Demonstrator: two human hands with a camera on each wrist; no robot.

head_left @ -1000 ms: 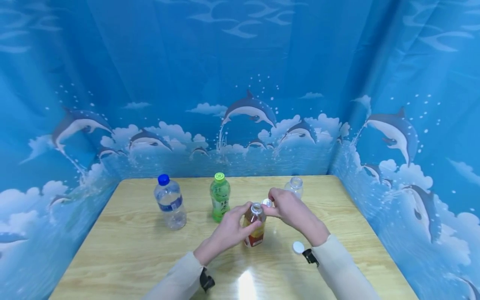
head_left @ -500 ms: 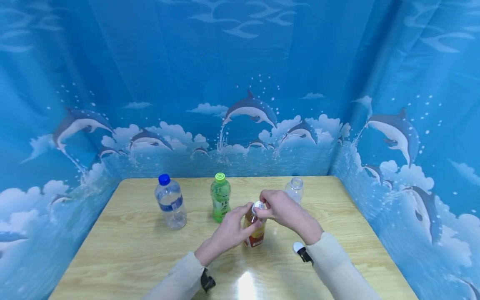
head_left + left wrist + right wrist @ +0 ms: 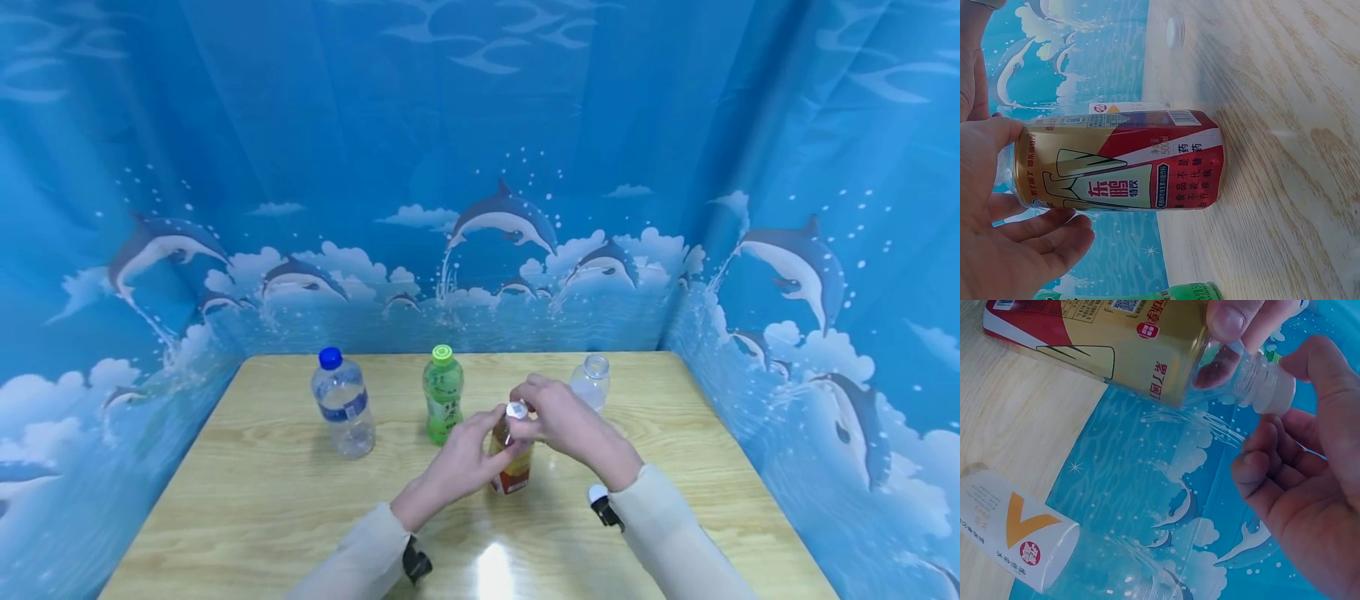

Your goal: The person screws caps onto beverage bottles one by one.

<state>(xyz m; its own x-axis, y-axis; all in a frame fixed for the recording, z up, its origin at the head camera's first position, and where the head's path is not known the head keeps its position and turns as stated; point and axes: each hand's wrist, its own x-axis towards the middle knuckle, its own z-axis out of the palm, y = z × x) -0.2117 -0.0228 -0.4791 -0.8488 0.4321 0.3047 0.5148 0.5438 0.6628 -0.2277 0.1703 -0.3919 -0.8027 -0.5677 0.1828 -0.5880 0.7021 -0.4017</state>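
Note:
A clear drink bottle with a gold-and-red label (image 3: 513, 477) stands upright on the table. My left hand (image 3: 461, 462) grips it around its upper part, the thumb on the near side. In the left wrist view the label (image 3: 1129, 162) shows in full beside the fingers. On the bottle's mouth sits a white cap (image 3: 517, 409), which my right hand (image 3: 573, 425) pinches between thumb and fingers. The right wrist view shows the cap (image 3: 1280, 394) over the neck threads. From this view I cannot tell how tightly it is seated.
A clear bottle with a blue cap (image 3: 345, 408) stands left, and a green bottle (image 3: 442, 396) stands behind my left hand. Behind my right hand is an uncapped clear bottle (image 3: 591, 383). A loose white cap (image 3: 1175, 32) lies on the table (image 3: 247, 517). Blue dolphin curtains (image 3: 337, 167) surround it.
My right hand has moved left with the white cap, from beside the bottle's open mouth onto it. My left hand still holds the bottle in the same place.

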